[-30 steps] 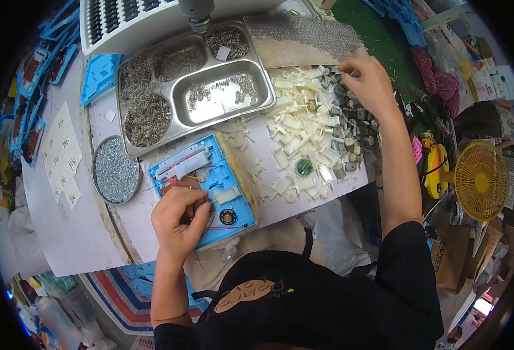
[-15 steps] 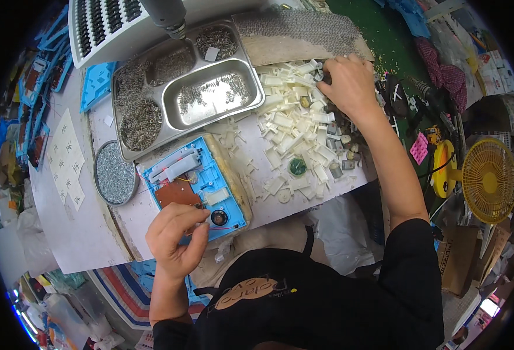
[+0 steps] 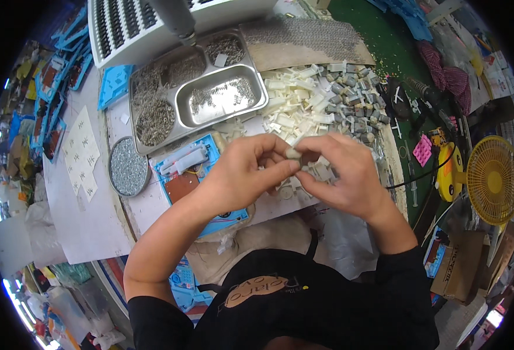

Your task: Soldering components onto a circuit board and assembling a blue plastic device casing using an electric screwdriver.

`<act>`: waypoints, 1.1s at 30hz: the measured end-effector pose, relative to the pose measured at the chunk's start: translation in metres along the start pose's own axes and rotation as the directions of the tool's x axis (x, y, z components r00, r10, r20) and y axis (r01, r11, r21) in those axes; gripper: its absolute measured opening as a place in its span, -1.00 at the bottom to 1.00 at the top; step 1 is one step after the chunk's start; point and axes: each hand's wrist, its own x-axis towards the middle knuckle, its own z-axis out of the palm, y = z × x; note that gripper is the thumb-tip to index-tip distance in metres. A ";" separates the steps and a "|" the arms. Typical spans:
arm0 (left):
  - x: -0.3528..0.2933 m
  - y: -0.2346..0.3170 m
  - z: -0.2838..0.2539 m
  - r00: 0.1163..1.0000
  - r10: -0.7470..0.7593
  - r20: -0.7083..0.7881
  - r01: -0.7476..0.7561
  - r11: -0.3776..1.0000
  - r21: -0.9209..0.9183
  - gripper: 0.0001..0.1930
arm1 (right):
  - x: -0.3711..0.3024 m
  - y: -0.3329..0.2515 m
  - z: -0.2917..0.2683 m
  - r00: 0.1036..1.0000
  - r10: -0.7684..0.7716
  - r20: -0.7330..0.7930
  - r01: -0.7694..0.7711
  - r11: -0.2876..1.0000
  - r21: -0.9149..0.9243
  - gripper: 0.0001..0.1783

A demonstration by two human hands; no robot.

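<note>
Both hands meet over the near side of a heap of white plastic parts (image 3: 295, 96). Pinched between the fingertips is a small pale, greyish piece (image 3: 292, 154), mostly hidden by the fingers. My left hand (image 3: 246, 169) grips it from the left, thumb and fingers closed. From the other side my right hand (image 3: 345, 170) has its thumb and forefinger closed on it too. A blue plastic housing (image 3: 211, 153) with wires and a brown board (image 3: 181, 186) lies partly hidden behind my left hand and forearm. Small grey cylindrical parts (image 3: 356, 96) are heaped right of the white ones.
A steel compartment tray (image 3: 262, 104) of springs stands behind the housing, with a round dish of small metal bits (image 3: 129, 166) to its left. A power screwdriver (image 3: 178, 20) hangs above the tray. At the right stands a yellow fan (image 3: 493, 179).
My right hand has come back from the far side of the heap to meet my left. The left hand has left the blue housing, moving right and up. Both now pinch the small piece.
</note>
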 end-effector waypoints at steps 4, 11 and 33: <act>0.007 0.003 0.015 0.996 -0.017 0.091 0.025 0.995 -0.097 -0.76 | -0.031 0.004 -0.001 0.954 0.293 0.063 -0.289 0.842 0.455 -0.53; 0.117 0.046 -0.004 0.932 0.015 0.363 -0.125 0.951 0.282 -0.69 | -0.059 0.022 -0.025 0.858 0.502 0.108 -0.396 0.512 0.762 -0.45; 0.104 0.063 -0.009 0.719 0.632 -0.288 -0.400 0.716 0.572 -0.54 | -0.074 0.037 -0.017 0.801 0.539 0.259 -0.518 0.408 0.752 -0.45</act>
